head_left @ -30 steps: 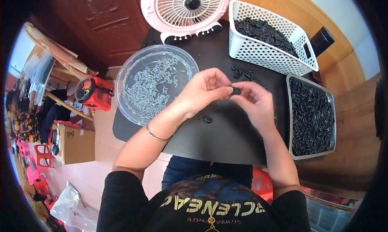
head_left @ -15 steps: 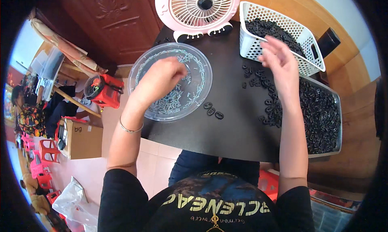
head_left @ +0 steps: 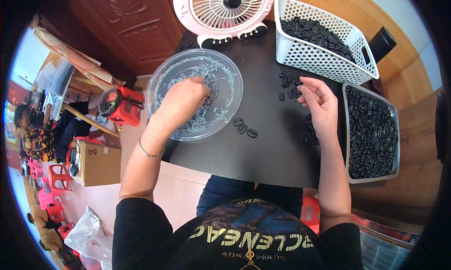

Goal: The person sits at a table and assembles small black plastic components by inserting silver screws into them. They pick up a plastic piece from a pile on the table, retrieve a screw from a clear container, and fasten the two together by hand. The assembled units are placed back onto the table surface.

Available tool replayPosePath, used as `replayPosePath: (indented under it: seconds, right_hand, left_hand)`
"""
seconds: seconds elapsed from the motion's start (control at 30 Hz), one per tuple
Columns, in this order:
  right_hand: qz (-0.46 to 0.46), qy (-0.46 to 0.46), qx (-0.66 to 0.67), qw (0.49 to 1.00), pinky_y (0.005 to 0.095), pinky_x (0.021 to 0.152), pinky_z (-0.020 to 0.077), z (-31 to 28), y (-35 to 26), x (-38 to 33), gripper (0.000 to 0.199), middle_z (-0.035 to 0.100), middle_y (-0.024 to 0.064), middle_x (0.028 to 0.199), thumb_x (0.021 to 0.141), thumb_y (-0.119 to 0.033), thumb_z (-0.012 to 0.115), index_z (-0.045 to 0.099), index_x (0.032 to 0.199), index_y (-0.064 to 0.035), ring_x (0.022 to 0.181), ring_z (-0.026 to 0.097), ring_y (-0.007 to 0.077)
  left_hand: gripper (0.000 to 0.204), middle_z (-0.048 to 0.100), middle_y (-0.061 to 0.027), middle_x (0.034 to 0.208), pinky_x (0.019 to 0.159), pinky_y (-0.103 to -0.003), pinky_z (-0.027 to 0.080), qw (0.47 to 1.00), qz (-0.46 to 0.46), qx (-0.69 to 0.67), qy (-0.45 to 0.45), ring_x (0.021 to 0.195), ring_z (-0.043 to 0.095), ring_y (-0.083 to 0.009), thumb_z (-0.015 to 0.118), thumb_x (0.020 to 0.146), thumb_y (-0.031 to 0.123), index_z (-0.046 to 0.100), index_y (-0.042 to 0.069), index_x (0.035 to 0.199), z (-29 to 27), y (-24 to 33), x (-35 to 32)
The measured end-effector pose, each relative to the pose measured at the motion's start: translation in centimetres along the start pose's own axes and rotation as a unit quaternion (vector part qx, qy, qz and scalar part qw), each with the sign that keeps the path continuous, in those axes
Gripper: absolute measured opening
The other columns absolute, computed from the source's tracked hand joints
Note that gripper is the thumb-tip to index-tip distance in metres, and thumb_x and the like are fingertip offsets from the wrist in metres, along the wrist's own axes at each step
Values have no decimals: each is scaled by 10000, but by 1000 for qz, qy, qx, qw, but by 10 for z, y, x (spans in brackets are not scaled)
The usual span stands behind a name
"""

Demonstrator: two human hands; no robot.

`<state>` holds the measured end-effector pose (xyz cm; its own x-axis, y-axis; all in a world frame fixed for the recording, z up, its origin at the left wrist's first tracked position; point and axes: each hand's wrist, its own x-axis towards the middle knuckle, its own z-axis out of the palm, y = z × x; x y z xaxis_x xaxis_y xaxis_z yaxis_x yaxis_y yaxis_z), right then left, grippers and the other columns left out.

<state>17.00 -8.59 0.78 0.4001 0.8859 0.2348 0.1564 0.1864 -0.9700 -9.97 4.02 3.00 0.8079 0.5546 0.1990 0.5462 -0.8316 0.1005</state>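
My left hand point(head_left: 185, 101) is inside the round clear tub point(head_left: 232, 115), over many small pale grey pin-like pieces point(head_left: 195, 125). Its fingers are pinched together, and whatever is between them is hidden. My right hand point(head_left: 319, 103) hovers above small black oval pieces point(head_left: 287, 81) scattered on the dark table. Its fingers are half bent, with the thumb apart from them, and I see nothing held. Between my hands lie a few black two-holed oval pieces point(head_left: 242, 128), next to the tub.
A white perforated basket point(head_left: 300, 54) full of black pieces stands at the far right. Nearer, a shallow tray point(head_left: 348, 143) holds many more. A pink fan point(head_left: 185, 11) stands at the table's point(head_left: 221, 162) far edge. To the left are a red stool point(head_left: 127, 112) and a cardboard box point(head_left: 101, 164).
My right hand has come down from beside the white basket toward the loose black pieces, its fingers bending. My left hand has dipped slightly lower into the tub and stays pinched.
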Motion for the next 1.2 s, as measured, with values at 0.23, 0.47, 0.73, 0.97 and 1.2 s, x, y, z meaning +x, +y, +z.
replayPosePath:
  seconds: [0.23, 0.47, 0.73, 0.97, 1.2]
  right_hand:
    - [12, 0, -4, 1000, 178, 598, 425, 0, 7, -1, 188, 604, 35, 842, 824, -52, 557, 580, 1006, -11, 653, 526, 59]
    - [17, -5, -40, 999, 194, 573, 432, 3, 10, -3, 153, 605, 16, 819, 809, -40, 565, 608, 954, -20, 643, 533, 59]
    - [-135, -48, -275, 951, 287, 657, 477, 12, 17, -4, 169, 599, 92, 875, 746, -10, 581, 613, 911, -28, 713, 591, 202]
    - [-237, -86, -432, 866, 342, 769, 465, 16, 26, -2, 189, 600, 106, 944, 713, 12, 569, 615, 892, -31, 870, 569, 264]
    - [-141, -124, -471, 862, 361, 760, 462, 13, 9, -10, 136, 579, 104, 859, 723, -33, 571, 611, 853, -41, 837, 564, 268]
  left_hand:
    - [43, 551, -130, 705, 637, -397, 459, 999, 0, 41, -26, 697, 571, -309, 575, 634, 23, 605, 24, 664, 2, -1, 2]
    - [21, 549, -135, 690, 622, -401, 458, 995, 23, 88, -31, 689, 570, -313, 575, 608, 20, 564, 15, 626, 6, -2, 11]
    - [69, 573, -121, 677, 572, -309, 478, 988, 34, -151, 17, 625, 586, -240, 583, 610, -3, 546, -13, 667, -6, 9, 26]
    - [95, 601, -34, 718, 575, -190, 450, 851, 0, -525, -12, 655, 561, -73, 617, 721, 7, 526, 16, 697, -5, 51, 51]
    - [109, 614, -20, 750, 571, -171, 437, 722, -39, -690, -36, 631, 543, -42, 629, 754, 30, 588, -4, 849, 7, 82, 59]
